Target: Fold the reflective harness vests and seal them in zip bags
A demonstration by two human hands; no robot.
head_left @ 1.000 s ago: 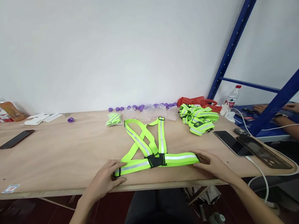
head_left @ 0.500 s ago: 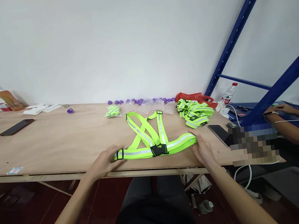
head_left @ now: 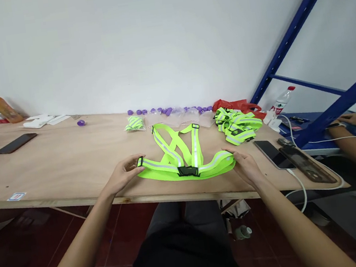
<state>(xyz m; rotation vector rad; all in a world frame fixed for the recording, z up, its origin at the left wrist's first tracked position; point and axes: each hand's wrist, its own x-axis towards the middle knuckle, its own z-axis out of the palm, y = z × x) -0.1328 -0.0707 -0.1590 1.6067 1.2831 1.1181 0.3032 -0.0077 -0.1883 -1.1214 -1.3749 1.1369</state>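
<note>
A neon-yellow reflective vest point(head_left: 180, 147) made of elastic straps lies spread on the wooden table, its shoulder straps pointing toward the wall. Its black buckle point(head_left: 188, 171) faces me at the middle of the waist belt. My left hand point(head_left: 124, 174) pinches the belt's left end beside a black slider. At the other end of the belt, my right hand point(head_left: 244, 164) grips the strap loop between thumb and fingers. Both belt ends are lifted slightly, and the lower strap sags between them.
Tangled reflective straps point(head_left: 237, 126) lie at right by a red plastic bag point(head_left: 236, 105). A bagged vest point(head_left: 134, 123), clear bags point(head_left: 179, 118) and several purple rolls line the wall. Phones point(head_left: 273, 153) rest at both sides. Another person's arm point(head_left: 354, 139) is at far right, beyond a blue frame.
Both hands have raised the belt ends a little off the table, and the belt now bows in the middle. My view has shifted slightly.
</note>
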